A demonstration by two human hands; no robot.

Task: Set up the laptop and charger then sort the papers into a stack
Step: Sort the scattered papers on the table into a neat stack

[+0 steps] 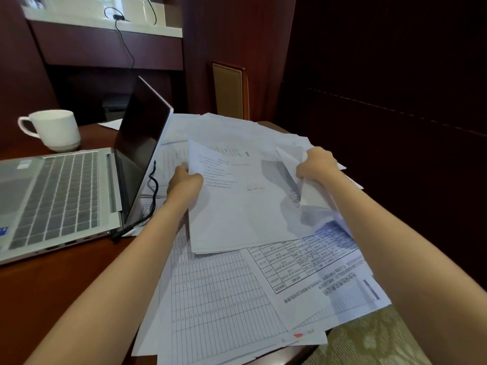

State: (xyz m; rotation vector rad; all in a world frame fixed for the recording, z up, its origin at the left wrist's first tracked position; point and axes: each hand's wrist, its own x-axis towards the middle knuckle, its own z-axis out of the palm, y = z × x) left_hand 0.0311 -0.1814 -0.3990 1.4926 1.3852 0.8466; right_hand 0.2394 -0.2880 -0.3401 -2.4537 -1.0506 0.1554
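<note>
Step in hand: paper sorting. Laptop (pixel 60 196) open along table (pixel 66 285) left edge; charger cable (pixel 154 191) runs to its side port, looks plugged, so setup judged done.

Left hand (pixel 184 184) grips left edge of lifted sheaf (pixel 237 206), fingers curled under. Right hand (pixel 315 164) clutches bent sheets at sheaf's right side.

Loose papers (pixel 210 285) overlap crookedly from table middle to near edge, some overhanging. White mug (pixel 52 129) near far left corner.

Next move probably calls for squaring sheaf, then gathering loose sheets without snagging cable.
</note>
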